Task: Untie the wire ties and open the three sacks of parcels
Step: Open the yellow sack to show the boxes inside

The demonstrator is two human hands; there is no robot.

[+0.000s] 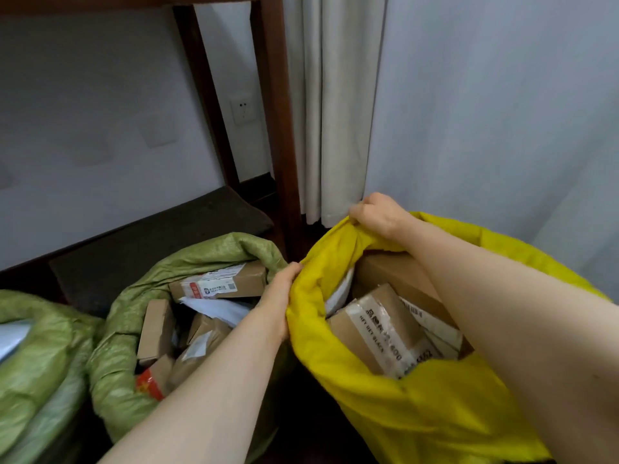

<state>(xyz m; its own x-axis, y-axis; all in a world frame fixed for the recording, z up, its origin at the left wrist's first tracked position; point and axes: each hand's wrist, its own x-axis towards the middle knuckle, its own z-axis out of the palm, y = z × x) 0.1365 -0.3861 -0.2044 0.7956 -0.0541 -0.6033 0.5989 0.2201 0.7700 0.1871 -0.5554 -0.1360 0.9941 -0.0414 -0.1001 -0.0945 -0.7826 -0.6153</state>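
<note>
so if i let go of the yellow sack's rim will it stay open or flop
The yellow sack looks floppy: its rim folds and bunches where the left hand and right hand grip it. The boxes packed inside probably prop the walls, so it may sag but stay mostly open.

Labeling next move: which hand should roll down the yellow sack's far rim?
Right. The right hand already grips the yellow sack at its far rim; the left hand holds the near-left edge.
</note>
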